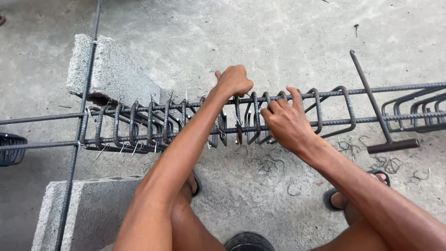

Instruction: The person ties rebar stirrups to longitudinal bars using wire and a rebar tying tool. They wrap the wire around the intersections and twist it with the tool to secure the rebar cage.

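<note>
A rebar cage (139,123) of long horizontal bars and several bent steel stirrups lies across the concrete floor in front of me. My left hand (233,80) is closed in a fist at the top bar, gripping something small I cannot make out. My right hand (284,122) rests on the stirrups (258,116) in the middle, fingers curled around one loop and the index finger stretched toward the top bar. Thin tie wires (121,148) hang off the stirrups at the left.
Two concrete blocks, one (111,74) behind the cage and one (93,209) at the lower left, support a crossing rebar (79,135). A T-shaped steel tool (377,116) leans on the cage at the right. Loose wire scraps (267,163) litter the floor. My sandalled feet (337,200) are below.
</note>
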